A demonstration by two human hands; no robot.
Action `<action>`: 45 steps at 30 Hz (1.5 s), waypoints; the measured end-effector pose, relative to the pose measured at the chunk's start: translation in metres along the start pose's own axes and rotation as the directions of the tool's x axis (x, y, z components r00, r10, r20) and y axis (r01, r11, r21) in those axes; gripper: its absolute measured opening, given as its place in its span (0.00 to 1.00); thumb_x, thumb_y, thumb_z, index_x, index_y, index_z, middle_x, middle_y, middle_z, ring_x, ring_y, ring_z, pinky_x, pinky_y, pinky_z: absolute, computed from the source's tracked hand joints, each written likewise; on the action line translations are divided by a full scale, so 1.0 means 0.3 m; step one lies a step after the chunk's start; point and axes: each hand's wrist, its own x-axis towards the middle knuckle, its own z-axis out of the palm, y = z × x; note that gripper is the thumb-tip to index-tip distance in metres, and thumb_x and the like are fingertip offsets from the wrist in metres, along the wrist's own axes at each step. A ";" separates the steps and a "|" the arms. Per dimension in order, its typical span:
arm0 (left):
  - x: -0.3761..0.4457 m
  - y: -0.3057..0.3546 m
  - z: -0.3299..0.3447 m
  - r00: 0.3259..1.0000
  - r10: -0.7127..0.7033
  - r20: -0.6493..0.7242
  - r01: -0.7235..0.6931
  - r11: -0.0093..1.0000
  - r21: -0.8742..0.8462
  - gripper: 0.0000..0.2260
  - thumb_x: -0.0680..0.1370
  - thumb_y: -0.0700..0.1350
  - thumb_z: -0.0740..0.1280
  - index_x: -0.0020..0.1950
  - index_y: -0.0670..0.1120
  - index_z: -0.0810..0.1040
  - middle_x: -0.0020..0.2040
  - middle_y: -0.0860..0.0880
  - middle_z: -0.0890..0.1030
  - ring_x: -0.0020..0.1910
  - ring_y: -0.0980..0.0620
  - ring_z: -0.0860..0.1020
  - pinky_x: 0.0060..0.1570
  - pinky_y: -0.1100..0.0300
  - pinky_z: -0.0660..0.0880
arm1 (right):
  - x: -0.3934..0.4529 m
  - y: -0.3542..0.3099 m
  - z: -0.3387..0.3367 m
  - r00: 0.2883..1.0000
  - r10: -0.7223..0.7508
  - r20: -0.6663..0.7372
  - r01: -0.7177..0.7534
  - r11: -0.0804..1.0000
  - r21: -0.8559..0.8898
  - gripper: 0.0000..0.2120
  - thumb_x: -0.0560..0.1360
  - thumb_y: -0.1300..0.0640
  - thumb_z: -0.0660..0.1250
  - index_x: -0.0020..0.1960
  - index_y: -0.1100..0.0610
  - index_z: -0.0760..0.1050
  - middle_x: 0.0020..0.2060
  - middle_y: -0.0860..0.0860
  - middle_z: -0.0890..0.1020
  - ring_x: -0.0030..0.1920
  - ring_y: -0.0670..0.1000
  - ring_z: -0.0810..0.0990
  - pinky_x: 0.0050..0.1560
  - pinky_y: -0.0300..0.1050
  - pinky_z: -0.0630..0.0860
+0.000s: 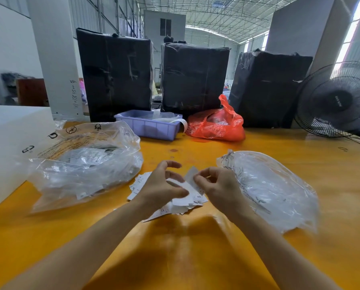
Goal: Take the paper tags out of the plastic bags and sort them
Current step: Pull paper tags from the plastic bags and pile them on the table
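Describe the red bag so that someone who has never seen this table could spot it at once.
Look to the far edge of the orange table, where three big black-wrapped bundles stand in a row. The red plastic bag sits in front of them, just right of the lilac plastic tray. It is the only coloured bag: the bags nearer the hands are clear.

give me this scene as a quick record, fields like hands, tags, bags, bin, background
left hand: left hand holds a white tag over the pile
right hand: right hand pinches a paper tag
tags: loose tag pile on the orange table, under the hands
bags: clear bag at left with tags inside; flatter clear bag at right
bin: purple bin at the back
background: red bag, three black wrapped bundles, fan
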 end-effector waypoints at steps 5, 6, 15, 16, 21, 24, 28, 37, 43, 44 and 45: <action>-0.012 -0.001 -0.006 0.993 0.115 0.029 -0.118 0.943 0.311 0.21 0.64 0.48 0.79 0.52 0.53 0.75 0.44 0.50 0.80 0.38 0.53 0.79 0.40 0.59 0.77 | -0.009 -0.001 0.003 0.952 -0.273 0.142 0.307 0.876 -0.372 0.06 0.73 0.62 0.66 0.42 0.63 0.80 0.39 0.53 0.80 0.38 0.50 0.77 0.39 0.42 0.73; -0.012 -0.005 -0.006 0.990 0.139 0.013 -0.136 0.935 0.327 0.20 0.64 0.48 0.79 0.52 0.53 0.76 0.43 0.50 0.81 0.37 0.54 0.79 0.40 0.60 0.77 | -0.010 -0.001 0.003 0.942 -0.292 0.165 0.334 0.861 -0.384 0.06 0.73 0.62 0.66 0.42 0.64 0.81 0.40 0.53 0.81 0.39 0.50 0.77 0.41 0.44 0.74; 0.002 -0.022 -0.006 0.995 -0.065 -0.070 0.067 0.997 0.031 0.12 0.67 0.37 0.76 0.48 0.44 0.80 0.30 0.51 0.81 0.28 0.58 0.79 0.34 0.67 0.74 | 0.026 0.011 -0.040 0.997 0.015 -0.079 -0.006 0.994 0.111 0.15 0.74 0.69 0.66 0.59 0.58 0.74 0.44 0.55 0.81 0.44 0.51 0.81 0.43 0.41 0.80; 0.003 -0.020 -0.010 0.993 -0.098 -0.063 0.098 0.995 -0.006 0.09 0.68 0.37 0.76 0.45 0.45 0.81 0.29 0.52 0.81 0.27 0.59 0.78 0.32 0.68 0.72 | 0.029 0.012 -0.047 0.992 0.107 -0.062 -0.088 0.962 0.259 0.17 0.74 0.70 0.66 0.59 0.57 0.72 0.44 0.57 0.80 0.44 0.53 0.82 0.43 0.43 0.81; 0.003 -0.007 -0.003 0.979 -0.195 -0.054 0.183 0.967 -0.175 0.03 0.70 0.40 0.74 0.37 0.46 0.83 0.27 0.54 0.80 0.25 0.60 0.74 0.32 0.64 0.70 | 0.030 0.008 -0.045 0.924 0.369 0.097 -0.351 0.722 0.596 0.06 0.74 0.70 0.65 0.48 0.62 0.77 0.37 0.54 0.83 0.39 0.50 0.82 0.36 0.41 0.80; 0.001 -0.002 0.001 0.978 -0.205 -0.033 0.196 0.965 -0.173 0.03 0.69 0.41 0.75 0.36 0.47 0.84 0.29 0.53 0.81 0.29 0.59 0.76 0.33 0.63 0.70 | 0.031 0.007 -0.046 0.928 0.368 0.056 -0.326 0.730 0.601 0.06 0.72 0.67 0.68 0.41 0.57 0.78 0.34 0.51 0.83 0.36 0.48 0.81 0.35 0.39 0.75; 0.004 0.000 0.002 0.973 -0.229 -0.028 0.220 0.956 -0.193 0.03 0.68 0.38 0.75 0.36 0.44 0.83 0.29 0.50 0.81 0.33 0.55 0.78 0.29 0.67 0.69 | 0.028 -0.003 -0.041 0.952 0.302 0.047 -0.251 0.684 0.685 0.07 0.70 0.70 0.69 0.42 0.60 0.76 0.38 0.55 0.82 0.36 0.50 0.82 0.35 0.37 0.79; -0.001 0.005 0.003 0.977 -0.213 0.015 0.213 0.962 -0.172 0.04 0.66 0.37 0.76 0.36 0.43 0.83 0.27 0.50 0.80 0.26 0.59 0.76 0.27 0.68 0.70 | 0.014 -0.013 -0.026 0.993 0.118 0.023 -0.115 0.875 0.471 0.08 0.70 0.68 0.71 0.44 0.56 0.77 0.40 0.54 0.83 0.41 0.51 0.82 0.41 0.42 0.77; -0.006 0.009 0.009 0.980 -0.197 0.042 0.201 0.968 -0.149 0.04 0.66 0.37 0.76 0.36 0.43 0.82 0.27 0.50 0.80 0.26 0.59 0.76 0.28 0.66 0.70 | 0.017 -0.006 -0.026 0.992 0.124 0.014 -0.117 0.887 0.447 0.07 0.70 0.67 0.71 0.44 0.57 0.78 0.41 0.55 0.83 0.41 0.50 0.82 0.38 0.37 0.74; -0.007 0.009 0.009 0.980 -0.196 0.042 0.200 0.968 -0.148 0.04 0.66 0.37 0.76 0.36 0.43 0.82 0.27 0.50 0.80 0.26 0.59 0.76 0.28 0.67 0.70 | 0.017 -0.005 -0.026 0.993 0.121 0.014 -0.115 0.891 0.440 0.07 0.70 0.67 0.71 0.44 0.57 0.78 0.41 0.55 0.83 0.40 0.50 0.81 0.38 0.38 0.74; -0.007 0.009 0.009 0.980 -0.196 0.041 0.200 0.968 -0.150 0.04 0.67 0.37 0.76 0.36 0.43 0.82 0.27 0.51 0.80 0.26 0.59 0.76 0.27 0.67 0.70 | 0.016 -0.004 -0.026 0.993 0.117 0.017 -0.113 0.895 0.431 0.08 0.70 0.67 0.71 0.43 0.56 0.78 0.40 0.55 0.83 0.40 0.50 0.81 0.38 0.38 0.74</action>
